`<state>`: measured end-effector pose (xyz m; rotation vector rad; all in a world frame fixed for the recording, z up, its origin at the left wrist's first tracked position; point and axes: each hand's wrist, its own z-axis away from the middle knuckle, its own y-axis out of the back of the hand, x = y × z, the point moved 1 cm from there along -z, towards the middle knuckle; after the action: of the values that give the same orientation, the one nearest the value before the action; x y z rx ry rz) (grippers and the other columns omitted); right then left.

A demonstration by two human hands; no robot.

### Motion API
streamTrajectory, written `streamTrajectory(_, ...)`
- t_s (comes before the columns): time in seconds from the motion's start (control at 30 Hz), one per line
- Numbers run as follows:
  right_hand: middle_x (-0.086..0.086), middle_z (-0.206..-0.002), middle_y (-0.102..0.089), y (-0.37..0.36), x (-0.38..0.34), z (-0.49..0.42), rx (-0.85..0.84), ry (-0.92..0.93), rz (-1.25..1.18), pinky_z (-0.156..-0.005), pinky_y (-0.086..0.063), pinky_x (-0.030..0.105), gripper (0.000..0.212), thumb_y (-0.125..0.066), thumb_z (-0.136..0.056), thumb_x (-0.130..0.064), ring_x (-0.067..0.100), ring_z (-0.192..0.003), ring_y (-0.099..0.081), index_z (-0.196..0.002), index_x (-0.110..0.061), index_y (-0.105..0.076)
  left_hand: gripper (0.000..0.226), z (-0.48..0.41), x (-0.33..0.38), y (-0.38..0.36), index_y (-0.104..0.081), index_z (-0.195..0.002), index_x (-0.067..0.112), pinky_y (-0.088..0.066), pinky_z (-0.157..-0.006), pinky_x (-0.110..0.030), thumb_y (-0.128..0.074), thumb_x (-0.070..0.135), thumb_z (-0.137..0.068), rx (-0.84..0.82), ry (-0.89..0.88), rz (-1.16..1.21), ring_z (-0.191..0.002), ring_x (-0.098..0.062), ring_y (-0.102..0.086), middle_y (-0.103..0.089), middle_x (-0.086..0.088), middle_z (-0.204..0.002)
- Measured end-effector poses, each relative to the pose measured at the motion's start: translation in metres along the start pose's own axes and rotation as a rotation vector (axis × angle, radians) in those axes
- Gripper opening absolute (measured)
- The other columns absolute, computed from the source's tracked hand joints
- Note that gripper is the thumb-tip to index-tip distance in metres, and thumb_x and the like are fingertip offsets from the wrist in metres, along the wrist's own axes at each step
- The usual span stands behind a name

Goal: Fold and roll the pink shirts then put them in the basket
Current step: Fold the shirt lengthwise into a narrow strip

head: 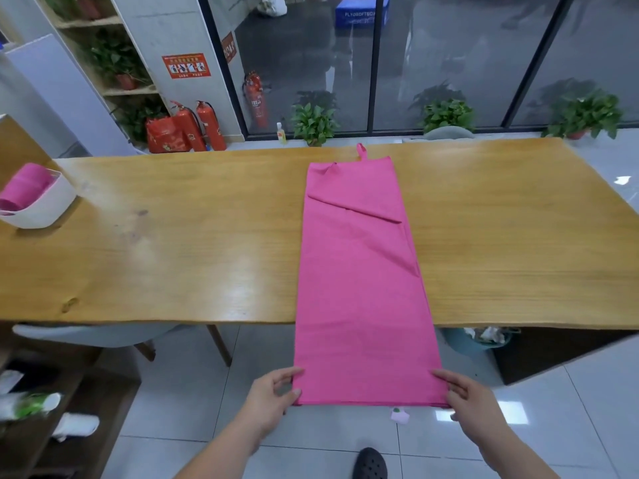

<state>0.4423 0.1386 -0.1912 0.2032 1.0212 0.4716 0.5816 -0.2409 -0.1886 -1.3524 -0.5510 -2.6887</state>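
A pink shirt (363, 271), folded into a long narrow strip, lies across the wooden table (173, 236) and hangs past its near edge. My left hand (273, 395) pinches the strip's near left corner. My right hand (466, 399) pinches the near right corner. Both hold the near end up off the table, stretched flat. A small loop sticks out at the strip's far end. A white basket (41, 205) stands at the table's far left with a rolled pink shirt (24, 184) inside it.
A grey chair (86, 335) is tucked under the table on the left. A bin (477, 340) sits under the table's right side. A low dark shelf with bottles (31, 406) is at my left. Potted plants and fire extinguishers line the far wall.
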Motion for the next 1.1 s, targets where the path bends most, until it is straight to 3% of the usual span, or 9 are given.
streamTrajectory(0.1,0.001,-0.108,-0.079,-0.005,0.013,-0.001,0.009,-0.004,0.171,-0.071,-0.061,0.041,0.049,-0.061,-0.091,0.003,0.021,-0.082,-0.073,-0.103,-0.042,-0.077,0.045,0.006,-0.01,-0.009,-0.072,-0.119,0.039,-0.054,-0.074,-0.018,-0.075,0.002,-0.093,-0.027,0.017,-0.143,-0.092,-0.013,-0.074,-0.064,-0.004,-0.135)
streamTrajectory(0.23,-0.002,-0.129,-0.069,-0.012,-0.012,-0.014,0.028,0.099,0.612,-0.081,-0.048,0.032,0.042,-0.066,-0.092,-0.015,0.018,-0.103,-0.066,-0.128,-0.037,-0.069,0.06,-0.019,0.0,-0.012,-0.048,-0.147,0.049,-0.033,-0.121,-0.032,-0.07,0.034,-0.093,0.071,-0.19,-0.748,-0.148,-0.023,-0.034,-0.025,-0.001,-0.164)
streamTrajectory(0.4,-0.008,-0.16,-0.044,-0.04,-0.094,-0.054,-0.009,0.484,0.768,-0.114,-0.041,0.034,0.06,-0.058,-0.095,-0.015,0.017,-0.145,-0.042,-0.152,-0.03,-0.05,0.077,-0.059,0.086,-0.023,-0.019,-0.165,0.037,-0.024,-0.128,-0.043,-0.058,0.048,-0.1,0.089,-0.456,-1.021,-0.16,-0.024,-0.01,-0.003,0.003,-0.175)
streamTrajectory(0.57,-0.004,-0.176,0.002,-0.057,-0.105,-0.087,-0.192,0.531,1.017,-0.131,-0.014,0.041,0.081,-0.048,-0.102,-0.045,0.022,-0.163,-0.002,-0.169,-0.03,-0.005,0.084,-0.085,0.103,-0.037,-0.007,-0.168,0.025,-0.01,-0.132,-0.046,-0.054,0.05,-0.103,-0.001,-0.456,-1.288,-0.163,-0.028,0.001,0.002,-0.006,-0.176)
streamTrajectory(0.67,-0.003,-0.171,-0.03,-0.053,-0.084,-0.083,-0.069,0.607,1.088,-0.122,-0.036,0.045,0.075,-0.039,-0.096,-0.06,0.023,-0.154,-0.035,-0.162,-0.025,-0.038,0.077,-0.081,0.09,-0.037,-0.02,-0.166,0.021,-0.017,-0.129,-0.048,-0.044,0.057,-0.103,0.021,-0.479,-1.367,-0.159,-0.031,-0.018,-0.018,-0.008,-0.173)
streamTrajectory(0.73,-0.005,-0.142,-0.062,-0.051,-0.082,-0.08,0.014,0.67,1.093,-0.1,-0.052,0.044,0.063,-0.039,-0.095,-0.062,0.023,-0.122,-0.06,-0.141,-0.026,-0.062,0.07,-0.081,0.096,-0.038,-0.039,-0.157,0.021,-0.031,-0.121,-0.047,-0.035,0.063,-0.101,0.065,-0.559,-1.4,-0.138,-0.03,-0.044,-0.048,-0.005,-0.152)
streamTrajectory(0.83,-0.008,-0.108,-0.062,-0.05,-0.102,-0.088,0.063,0.744,1.069,-0.084,-0.051,0.04,0.049,-0.038,-0.098,-0.06,0.021,-0.1,-0.059,-0.119,-0.03,-0.07,0.063,-0.092,0.115,-0.038,-0.049,-0.147,0.023,-0.039,-0.113,-0.045,-0.031,0.062,-0.1,0.092,-0.642,-1.385,-0.121,-0.029,-0.054,-0.057,-0.003,-0.131)
streamTrajectory(1.0,-0.006,-0.156,-0.051,-0.043,-0.112,-0.114,-0.089,0.728,1.108,-0.116,-0.045,0.04,0.066,-0.037,-0.099,-0.063,0.019,-0.142,-0.05,-0.152,-0.029,-0.052,0.08,-0.107,0.121,-0.04,-0.015,-0.167,0.024,-0.016,-0.13,-0.048,-0.04,0.063,-0.102,-0.005,-0.425,-1.318,-0.162,-0.03,-0.007,-0.008,-0.008,-0.176)
streamTrajectory(1.1,-0.008,-0.146,-0.061,-0.038,-0.102,-0.104,-0.086,0.723,1.156,-0.109,-0.05,0.041,0.062,-0.041,-0.097,-0.062,0.018,-0.128,-0.059,-0.144,-0.027,-0.062,0.076,-0.099,0.116,-0.041,-0.028,-0.163,0.025,-0.022,-0.127,-0.045,-0.033,0.067,-0.1,0.033,-0.456,-1.341,-0.156,-0.028,-0.025,-0.025,-0.005,-0.171)
